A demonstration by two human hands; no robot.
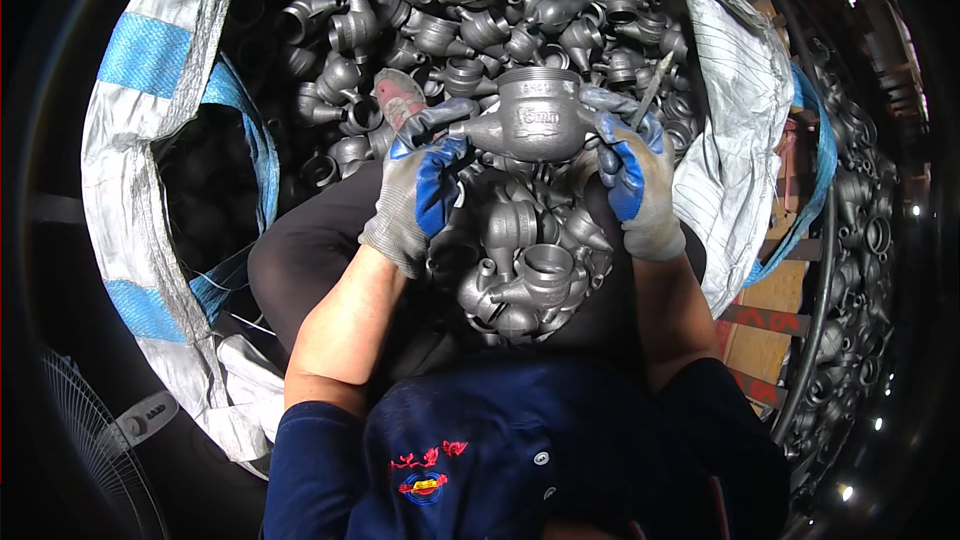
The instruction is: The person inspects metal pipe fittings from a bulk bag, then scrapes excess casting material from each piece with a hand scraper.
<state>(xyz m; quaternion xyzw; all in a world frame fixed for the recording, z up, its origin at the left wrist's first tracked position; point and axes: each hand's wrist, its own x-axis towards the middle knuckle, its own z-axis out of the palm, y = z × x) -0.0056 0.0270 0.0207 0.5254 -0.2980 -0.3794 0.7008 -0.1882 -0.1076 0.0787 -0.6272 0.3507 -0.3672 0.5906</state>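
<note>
Fitting, long axis crosswise, threaded rim facing away, sits pinched between left hand and right hand, blocking some piled fittings inside a white sack.

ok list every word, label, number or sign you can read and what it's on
I won't copy wording, but here is where markings stand:
Metal housing, between the left hand and right hand: raised characters on its body, a smaller, blurred line above.
Navy shirt: red characters above a small round emblem.
Red bars, at right: dark marks, too unclear to read.
Fan, lower left: marks too small to read.
</note>
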